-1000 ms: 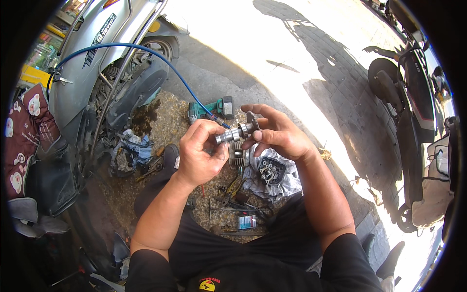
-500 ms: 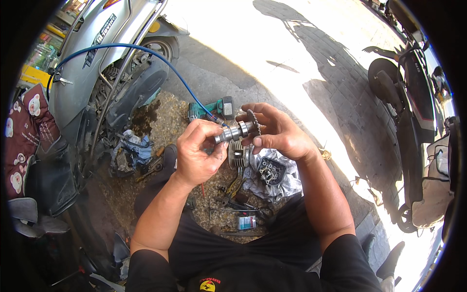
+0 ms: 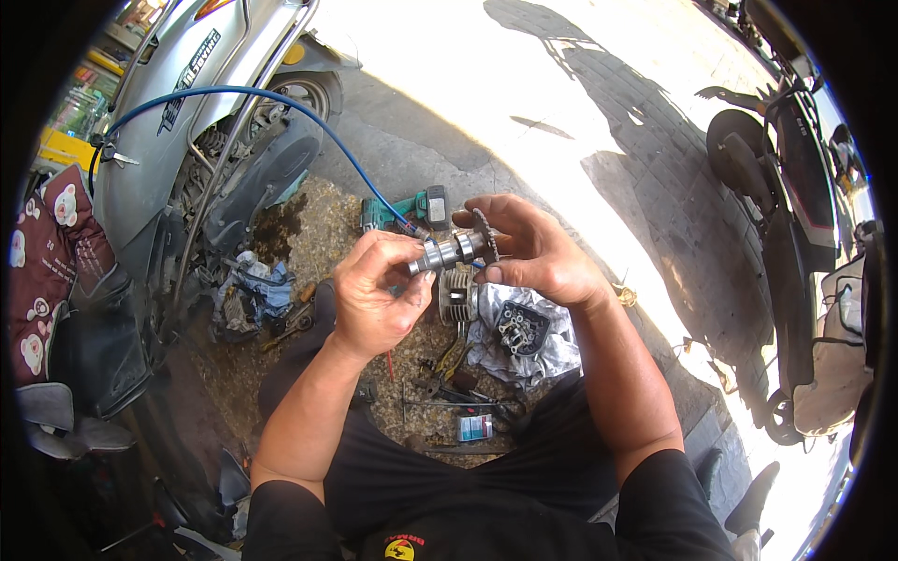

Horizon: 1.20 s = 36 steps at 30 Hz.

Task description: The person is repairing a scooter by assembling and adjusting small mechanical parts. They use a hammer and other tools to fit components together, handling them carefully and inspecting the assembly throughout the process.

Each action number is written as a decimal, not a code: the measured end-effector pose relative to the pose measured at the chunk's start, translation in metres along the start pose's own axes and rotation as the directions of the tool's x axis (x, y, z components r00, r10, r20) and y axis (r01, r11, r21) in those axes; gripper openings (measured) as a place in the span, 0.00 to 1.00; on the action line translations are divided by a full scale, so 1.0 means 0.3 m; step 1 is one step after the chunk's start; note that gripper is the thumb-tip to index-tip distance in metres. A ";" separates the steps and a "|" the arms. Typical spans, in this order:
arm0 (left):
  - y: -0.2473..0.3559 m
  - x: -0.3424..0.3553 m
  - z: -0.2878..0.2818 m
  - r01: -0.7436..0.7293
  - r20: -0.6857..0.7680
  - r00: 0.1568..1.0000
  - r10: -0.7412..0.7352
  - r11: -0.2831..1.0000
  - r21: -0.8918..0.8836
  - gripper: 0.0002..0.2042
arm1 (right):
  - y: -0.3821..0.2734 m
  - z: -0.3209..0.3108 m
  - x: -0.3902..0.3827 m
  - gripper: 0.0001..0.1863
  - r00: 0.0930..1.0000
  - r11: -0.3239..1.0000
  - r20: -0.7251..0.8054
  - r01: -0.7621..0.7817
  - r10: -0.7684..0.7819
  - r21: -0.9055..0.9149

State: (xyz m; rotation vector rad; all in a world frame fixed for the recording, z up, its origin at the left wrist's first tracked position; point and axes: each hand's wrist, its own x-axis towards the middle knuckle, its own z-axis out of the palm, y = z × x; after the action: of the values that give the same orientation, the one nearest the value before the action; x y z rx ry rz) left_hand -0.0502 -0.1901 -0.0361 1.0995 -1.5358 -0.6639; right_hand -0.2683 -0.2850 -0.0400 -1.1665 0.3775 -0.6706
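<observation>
A shiny steel camshaft point(image 3: 447, 252) with a toothed sprocket point(image 3: 485, 234) on its right end is held up between both hands, tilted slightly. The thumb and fingers of my left hand point(image 3: 379, 290) pinch its plain left end. My right hand point(image 3: 538, 251) curls around the sprocket end, thumb below and fingers behind. Just beneath them stands a finned metal engine cylinder point(image 3: 457, 297), partly covered by the hands. To its right a dark engine cover with metal parts point(image 3: 522, 329) rests on a crumpled grey-white cloth point(image 3: 547, 363).
Beyond the hands lies a green cordless power tool point(image 3: 407, 208), with a blue hose point(image 3: 346, 154) running past it from the silver scooter point(image 3: 178, 122) at left. Pliers point(image 3: 454, 357), other tools and a small packet point(image 3: 474, 427) lie between my legs. Another scooter point(image 3: 804, 178) stands at right.
The camshaft has shifted very slightly to the left, and my left hand with it. Both hands keep their grip.
</observation>
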 end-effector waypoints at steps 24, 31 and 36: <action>0.015 0.003 -0.012 0.046 -0.013 0.999 -0.046 0.998 -0.031 0.14 | 0.020 -0.007 0.005 0.37 0.996 0.990 0.000 0.083 -0.084 -0.116; 0.004 0.005 -0.011 -0.004 -0.003 1.000 0.004 1.000 -0.005 0.15 | 0.004 -0.003 0.000 0.36 0.975 0.972 -0.025 -0.217 0.221 0.092; 0.006 0.007 -0.012 0.005 0.011 1.000 -0.005 1.000 -0.027 0.15 | 0.004 -0.004 0.000 0.36 0.993 0.993 -0.030 -0.112 0.113 0.040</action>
State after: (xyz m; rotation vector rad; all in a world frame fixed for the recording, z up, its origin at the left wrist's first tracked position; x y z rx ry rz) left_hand -0.0472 -0.1906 -0.0327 1.0815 -1.5291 -0.6932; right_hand -0.2687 -0.2854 -0.0415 -1.0908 0.4520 -0.5964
